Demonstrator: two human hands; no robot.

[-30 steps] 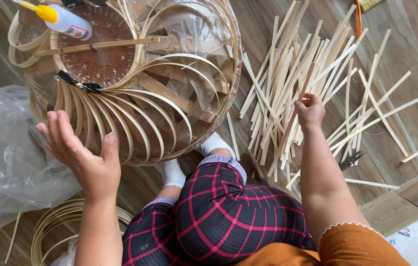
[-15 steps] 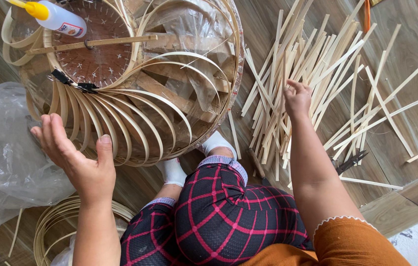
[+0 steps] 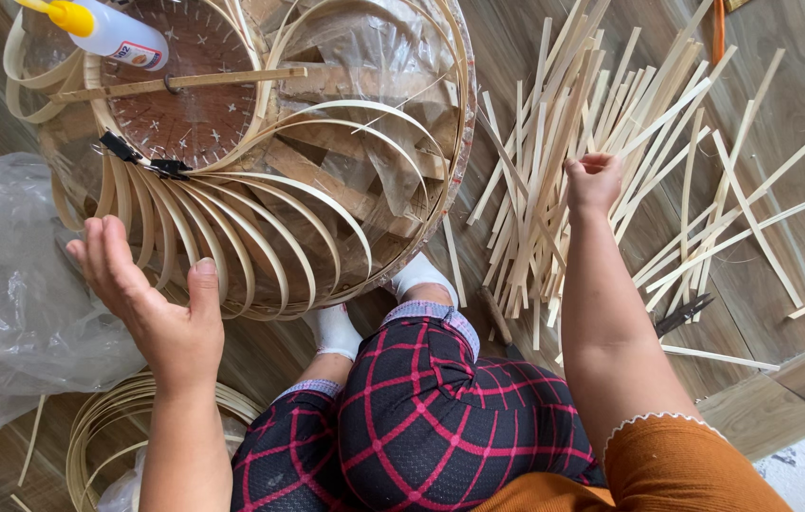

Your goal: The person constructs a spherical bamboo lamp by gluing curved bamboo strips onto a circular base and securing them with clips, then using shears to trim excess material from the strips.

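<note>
A round frame (image 3: 326, 218) of curved bamboo strips lies on the wooden floor in front of my knees. My left hand (image 3: 151, 303) rests open at its near left rim, fingers spread and thumb touching the bent strips. Two black clips (image 3: 170, 169) pinch the strips to an inner ring around a brown woven disc (image 3: 203, 114). To the right lies a loose pile of straight bamboo strips (image 3: 535, 123). My right hand (image 3: 592, 180) is down on this pile with its fingers curled around a strip.
A glue bottle (image 3: 108, 33) with a yellow cap lies on the frame's far left. Crumpled clear plastic (image 3: 4, 284) sits at left, and a coil of bamboo hoops (image 3: 108, 427) near my left knee. Dark cutters (image 3: 682, 313) lie among the strips at right.
My right hand has slid left across the strip pile and its fingers have curled shut. My left hand has stayed at the frame's rim.
</note>
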